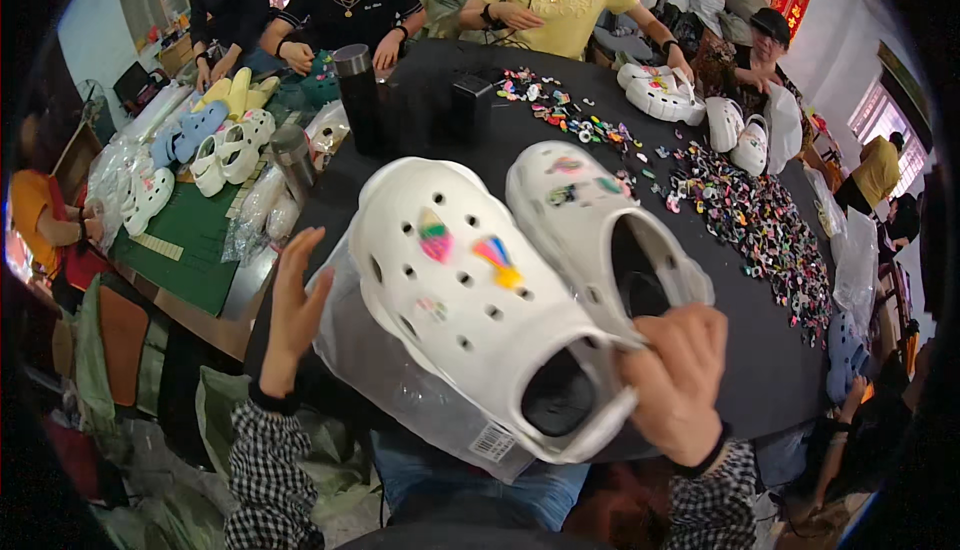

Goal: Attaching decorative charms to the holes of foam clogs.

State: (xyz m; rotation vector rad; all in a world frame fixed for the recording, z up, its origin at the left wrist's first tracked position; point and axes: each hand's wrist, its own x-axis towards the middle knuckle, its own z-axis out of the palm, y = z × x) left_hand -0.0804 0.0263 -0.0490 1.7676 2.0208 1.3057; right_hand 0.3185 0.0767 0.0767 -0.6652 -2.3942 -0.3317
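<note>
Two white clogs with holes are held up over the black table by my right hand point(680, 375), its fingers closed round their heel straps. The nearer clog point(455, 320) has several colourful charms on its top, among them an ice-cream-like one and a rainbow-like one. Behind it, the other clog point(580, 212) also carries charms, blurred by motion. My left hand point(293, 310) is open beside the nearer clog, fingers stretched up and holding nothing. Beneath the clogs lies a clear plastic bag point(400, 380) with a printed label.
Loose colourful charms point(760, 220) are heaped on the right of the table. A black tumbler point(358, 100) and a steel bottle point(293, 162) stand at the far left. More clogs point(655, 100) lie beyond. Several people sit or stand around. A green mat point(190, 260) covers a left table.
</note>
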